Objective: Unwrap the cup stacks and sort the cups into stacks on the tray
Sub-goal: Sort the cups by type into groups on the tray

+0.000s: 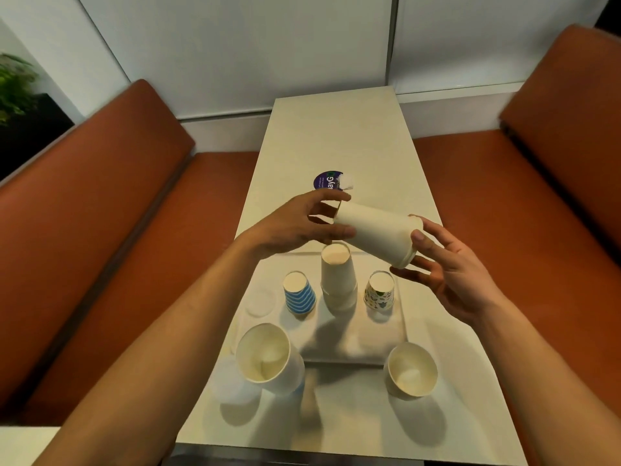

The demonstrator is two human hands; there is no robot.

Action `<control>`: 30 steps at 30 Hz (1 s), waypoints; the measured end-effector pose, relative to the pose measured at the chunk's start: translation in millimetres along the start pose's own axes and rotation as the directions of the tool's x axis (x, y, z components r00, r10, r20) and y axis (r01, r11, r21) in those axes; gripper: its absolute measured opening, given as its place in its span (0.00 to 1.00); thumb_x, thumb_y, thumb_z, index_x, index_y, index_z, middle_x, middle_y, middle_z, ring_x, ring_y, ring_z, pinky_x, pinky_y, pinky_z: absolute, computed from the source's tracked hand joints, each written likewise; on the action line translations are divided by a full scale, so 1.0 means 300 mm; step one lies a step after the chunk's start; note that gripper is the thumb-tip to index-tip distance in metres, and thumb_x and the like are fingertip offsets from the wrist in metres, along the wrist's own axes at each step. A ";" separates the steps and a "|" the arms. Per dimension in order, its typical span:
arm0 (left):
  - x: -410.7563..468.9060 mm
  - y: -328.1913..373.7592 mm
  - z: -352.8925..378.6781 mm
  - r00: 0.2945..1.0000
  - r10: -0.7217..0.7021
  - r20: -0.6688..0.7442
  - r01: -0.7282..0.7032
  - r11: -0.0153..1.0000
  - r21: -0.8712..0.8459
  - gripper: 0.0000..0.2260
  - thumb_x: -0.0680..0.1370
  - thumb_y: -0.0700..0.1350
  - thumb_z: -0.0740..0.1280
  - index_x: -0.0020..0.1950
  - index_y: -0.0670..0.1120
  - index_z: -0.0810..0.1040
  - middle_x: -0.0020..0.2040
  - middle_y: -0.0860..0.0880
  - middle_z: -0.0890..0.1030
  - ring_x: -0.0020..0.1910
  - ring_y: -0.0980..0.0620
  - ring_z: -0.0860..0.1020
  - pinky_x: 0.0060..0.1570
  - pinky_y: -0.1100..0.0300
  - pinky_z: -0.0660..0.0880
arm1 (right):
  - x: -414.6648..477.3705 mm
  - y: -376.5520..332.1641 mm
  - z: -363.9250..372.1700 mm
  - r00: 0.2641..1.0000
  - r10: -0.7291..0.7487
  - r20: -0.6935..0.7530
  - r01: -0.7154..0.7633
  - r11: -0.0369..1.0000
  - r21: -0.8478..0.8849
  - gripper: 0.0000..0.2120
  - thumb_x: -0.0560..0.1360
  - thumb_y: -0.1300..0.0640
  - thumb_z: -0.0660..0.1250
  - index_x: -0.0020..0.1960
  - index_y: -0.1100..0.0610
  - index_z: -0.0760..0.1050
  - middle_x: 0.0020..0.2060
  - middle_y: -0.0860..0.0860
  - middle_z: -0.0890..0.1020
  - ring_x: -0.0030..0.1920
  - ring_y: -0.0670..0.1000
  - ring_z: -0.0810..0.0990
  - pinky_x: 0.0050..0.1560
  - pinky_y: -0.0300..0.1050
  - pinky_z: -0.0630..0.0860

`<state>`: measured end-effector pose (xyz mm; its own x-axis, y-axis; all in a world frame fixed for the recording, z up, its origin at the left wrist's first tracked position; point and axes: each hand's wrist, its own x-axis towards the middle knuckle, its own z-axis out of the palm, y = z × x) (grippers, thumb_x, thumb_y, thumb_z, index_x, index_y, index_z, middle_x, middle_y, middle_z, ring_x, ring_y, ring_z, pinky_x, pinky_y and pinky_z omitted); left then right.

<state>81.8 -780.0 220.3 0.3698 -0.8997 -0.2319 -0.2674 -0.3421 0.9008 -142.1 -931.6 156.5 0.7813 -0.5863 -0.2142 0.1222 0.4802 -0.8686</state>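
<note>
Held item: a white cup stack (pixel 376 230), kept on its side in the air above the far edge of the tray (pixel 353 338), narrow end to the left.

Left hand (pixel 295 230): fingers and thumb curled round the narrow end.
Right hand (pixel 453 274): rim end pinched between thumb above and fingers below, the other fingers spread.

On the tray, along its far edge, three items are seen upside down in a row: a blue-striped cup (pixel 299 294) left, an inverted white stack (pixel 337 280) in the middle, a patterned cup (pixel 379 292) right.

Near the table's (pixel 336 129) near edge, upright and well apart: a large white cup (pixel 265 358) at the left, a smaller white cup (pixel 411 369) at the right.

A round purple sticker (pixel 327 181) is noted at mid-table.
</note>
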 end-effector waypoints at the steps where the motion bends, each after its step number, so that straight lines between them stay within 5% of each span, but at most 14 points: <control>1: -0.005 0.004 -0.003 1.000 0.015 -0.023 -0.015 1.000 -0.013 0.25 0.75 0.44 0.77 0.71 0.49 0.75 0.60 0.45 0.82 0.57 0.44 0.82 0.55 0.56 0.82 | 0.002 -0.001 0.007 1.000 0.001 0.008 -0.001 1.000 -0.001 0.27 0.73 0.56 0.72 0.72 0.53 0.75 0.55 0.50 0.87 0.57 0.60 0.86 0.51 0.58 0.85; 7: -0.036 0.014 -0.040 0.993 0.040 -0.111 -0.044 0.999 -0.030 0.18 0.75 0.45 0.76 0.64 0.46 0.80 0.57 0.41 0.83 0.54 0.39 0.84 0.52 0.55 0.83 | 0.006 -0.002 0.022 1.000 -0.009 0.011 0.009 1.000 0.020 0.27 0.73 0.57 0.72 0.72 0.54 0.75 0.58 0.52 0.86 0.56 0.60 0.85 0.47 0.55 0.85; 14: -0.090 0.038 -0.176 0.964 0.038 -0.264 -0.005 0.992 0.125 0.29 0.69 0.57 0.78 0.67 0.50 0.77 0.57 0.48 0.83 0.51 0.42 0.84 0.53 0.49 0.83 | -0.007 -0.028 -0.052 0.995 -0.027 -0.098 0.030 0.999 0.030 0.21 0.74 0.55 0.71 0.66 0.53 0.77 0.61 0.53 0.83 0.49 0.53 0.87 0.47 0.53 0.85; 19: -0.096 0.062 -0.132 0.975 0.041 -0.220 0.108 0.774 0.624 0.27 0.73 0.60 0.77 0.69 0.61 0.73 0.62 0.57 0.76 0.49 0.54 0.78 0.47 0.58 0.73 | -0.006 -0.018 -0.056 0.989 -0.002 -0.147 0.014 0.997 0.079 0.17 0.71 0.55 0.72 0.59 0.54 0.75 0.59 0.53 0.82 0.50 0.55 0.86 0.48 0.56 0.85; 26: 0.005 -0.006 0.003 0.998 -0.014 -0.064 0.058 0.651 0.757 0.28 0.75 0.57 0.75 0.73 0.56 0.70 0.69 0.51 0.76 0.61 0.48 0.73 0.60 0.52 0.73 | -0.009 -0.010 -0.013 0.989 0.029 -0.142 -0.012 0.993 0.117 0.23 0.70 0.55 0.73 0.63 0.55 0.72 0.55 0.53 0.82 0.48 0.55 0.86 0.44 0.53 0.85; 30: 0.060 -0.066 0.058 0.998 -0.055 -0.004 0.037 0.608 0.793 0.28 0.75 0.56 0.75 0.73 0.55 0.70 0.67 0.49 0.76 0.60 0.47 0.74 0.59 0.51 0.75 | -0.006 -0.005 -0.013 0.988 0.037 -0.152 -0.018 0.992 0.123 0.22 0.70 0.56 0.72 0.62 0.56 0.73 0.54 0.53 0.82 0.51 0.58 0.85 0.44 0.53 0.85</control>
<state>78.1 -794.1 191.8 0.3874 -0.8783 -0.2800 -0.8545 -0.4562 0.2485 -146.1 -933.8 156.4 0.6832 -0.6605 -0.3114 0.1820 0.5671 -0.8033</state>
